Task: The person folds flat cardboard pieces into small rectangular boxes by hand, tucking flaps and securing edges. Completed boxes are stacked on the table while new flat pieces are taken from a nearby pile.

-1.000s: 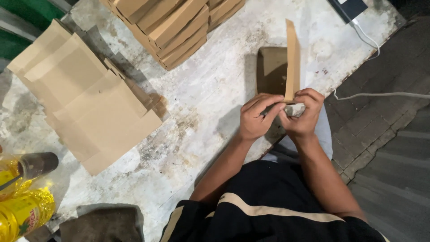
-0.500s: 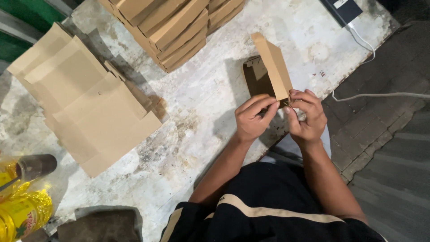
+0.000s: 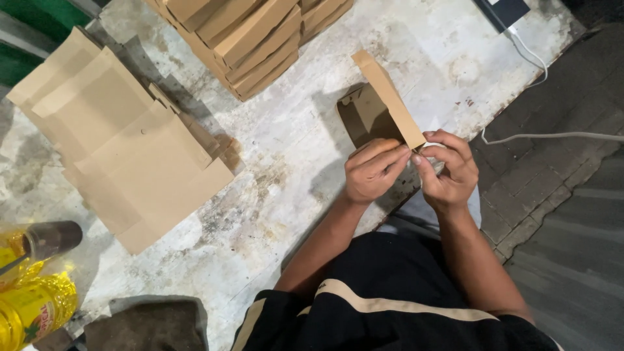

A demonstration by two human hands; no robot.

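Observation:
A partly folded brown cardboard box is held above the worn white table, tilted with one long flap raised. My left hand pinches its near lower edge from the left. My right hand grips the same corner from the right, fingers curled around the flap's end. Both hands meet at the box's near corner.
A pile of flat brown cardboard blanks lies at the left. Stacked folded boxes sit at the far edge. A yellow oil bottle and a dark cloth are at the lower left. A white cable runs right.
The box flap stood upright one second ago; it has tilted over to the left and the box has opened out between my hands, which stayed at the same corner.

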